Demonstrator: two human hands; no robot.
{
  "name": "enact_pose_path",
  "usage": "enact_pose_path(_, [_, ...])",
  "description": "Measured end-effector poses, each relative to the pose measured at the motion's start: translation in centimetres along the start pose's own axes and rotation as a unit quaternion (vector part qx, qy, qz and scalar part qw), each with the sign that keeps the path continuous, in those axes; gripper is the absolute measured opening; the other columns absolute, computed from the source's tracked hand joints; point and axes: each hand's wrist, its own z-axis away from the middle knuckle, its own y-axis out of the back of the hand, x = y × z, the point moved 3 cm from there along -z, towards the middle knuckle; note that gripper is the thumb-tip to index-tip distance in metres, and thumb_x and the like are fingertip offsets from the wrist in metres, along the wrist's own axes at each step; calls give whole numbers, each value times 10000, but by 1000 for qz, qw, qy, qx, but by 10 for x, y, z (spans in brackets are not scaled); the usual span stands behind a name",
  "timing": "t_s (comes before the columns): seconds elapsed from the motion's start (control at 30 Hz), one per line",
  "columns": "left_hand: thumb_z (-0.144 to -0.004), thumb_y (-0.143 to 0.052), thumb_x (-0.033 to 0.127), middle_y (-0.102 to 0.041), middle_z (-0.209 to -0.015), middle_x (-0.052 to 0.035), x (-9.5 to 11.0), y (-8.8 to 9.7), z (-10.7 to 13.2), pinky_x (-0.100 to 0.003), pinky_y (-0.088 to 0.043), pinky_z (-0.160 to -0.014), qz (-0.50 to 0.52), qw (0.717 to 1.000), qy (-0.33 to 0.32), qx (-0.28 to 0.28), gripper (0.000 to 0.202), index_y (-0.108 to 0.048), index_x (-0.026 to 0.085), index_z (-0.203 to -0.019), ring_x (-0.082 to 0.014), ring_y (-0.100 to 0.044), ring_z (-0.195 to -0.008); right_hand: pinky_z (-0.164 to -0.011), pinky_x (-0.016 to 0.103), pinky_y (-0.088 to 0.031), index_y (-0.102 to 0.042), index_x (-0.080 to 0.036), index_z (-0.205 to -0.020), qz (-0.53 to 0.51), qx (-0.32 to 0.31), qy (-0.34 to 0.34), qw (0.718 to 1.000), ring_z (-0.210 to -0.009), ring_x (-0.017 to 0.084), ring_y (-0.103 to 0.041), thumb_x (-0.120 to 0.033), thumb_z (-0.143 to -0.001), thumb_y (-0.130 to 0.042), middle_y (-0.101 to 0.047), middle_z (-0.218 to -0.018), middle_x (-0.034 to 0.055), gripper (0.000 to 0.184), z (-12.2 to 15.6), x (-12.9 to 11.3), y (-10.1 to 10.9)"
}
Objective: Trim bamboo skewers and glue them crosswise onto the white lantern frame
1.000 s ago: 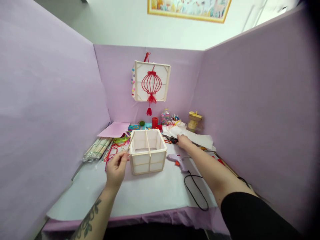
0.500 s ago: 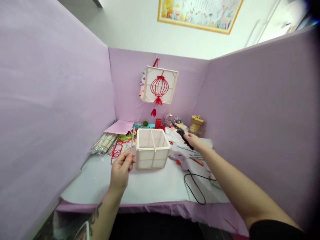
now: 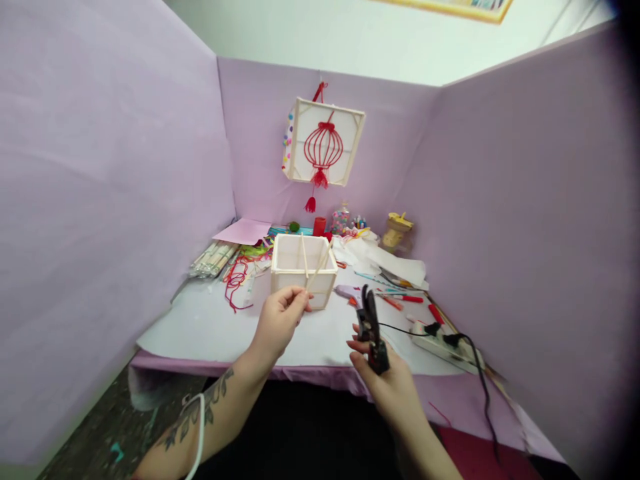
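My left hand pinches the lower end of a thin wooden stick, which slants up and right in front of a box-shaped lantern frame. This frame has white panels, wooden edges and an open top, with another stick lying across its rim. In my right hand, held above the table's front edge, is a pair of black cutters resembling pruning shears. Their jaws point upward. Between them and the lantern frame is a lilac hot glue gun, on the table.
A finished lantern with a red tassel hangs at the back wall. Bagged sticks and red cord lie left. White cloth or paper, pens and a power strip with a black cable occupy the right.
My right hand has brought the cutters back from the far right, closer to my body. My left hand has moved right, and its stick now leans right across the lantern frame. The view has tilted down.
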Motion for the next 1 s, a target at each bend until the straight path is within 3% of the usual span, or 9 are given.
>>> enact_pose_path(0.13, [-853,-552,360,-642,-651,-12,23,8,6,-230,-385,-530,-165,982,-85,32,230,-651,181,-748,-119,-542,-566,-991,444,-452,-717,-199,-947,45,-68,48,996,-1164,307,-585,-336,-786,-599,-623,-1234,153,242,-4,-9,-13])
enact_pose_path(0.3, [-892,-506,300,-659,-643,-7,43,13,6,-256,-417,-586,-360,911,-197,38,216,-657,205,-771,-142,-578,-577,-949,416,-466,-701,-214,-862,33,-153,5,988,-1033,276,-636,-270,-775,-577,-676,-1102,114,161,-11,-21,-28])
enact_pose_path(0.43, [-915,-462,284,-666,-659,-22,42,15,5,-273,-429,-619,-451,864,-221,28,254,-655,220,-762,-159,-601,-599,-897,386,-478,-696,-205,-824,-8,-186,-31,982,-986,267,-638,-248,-753,-579,-696,-1026,95,143,-11,-27,-39])
enact_pose_path(0.53, [-919,-453,278,-666,-656,-24,38,19,5,-273,-427,-617,-468,855,-221,32,268,-648,221,-745,-165,-617,-612,-859,366,-483,-691,-194,-826,-10,-200,-47,979,-962,261,-638,-244,-759,-575,-696,-1020,97,144,-11,-26,-45])
enact_pose_path(0.67, [-903,-477,271,-687,-697,-26,35,25,6,-275,-423,-619,-451,865,-210,63,207,-647,210,-800,-168,-630,-632,-873,367,-478,-682,-192,-834,2,-186,-45,981,-950,254,-637,-243,-767,-574,-678,-1019,97,137,-10,-19,-48])
enact_pose_path(0.9, [-864,-532,312,-666,-656,-10,32,17,12,-249,-444,-552,-252,960,-118,35,140,-557,219,-763,-157,-636,-601,-994,400,-450,-669,-211,-964,35,-122,30,992,-1128,268,-579,-282,-803,-561,-585,-1176,122,206,-1,-18,-47])
enact_pose_path(1.0, [-851,-550,311,-668,-662,-14,34,12,14,-248,-465,-570,-197,974,-107,32,131,-552,215,-763,-161,-650,-626,-1043,442,-415,-653,-221,-1007,83,-70,73,991,-1221,290,-511,-251,-798,-559,-535,-1262,136,232,2,-16,-41])
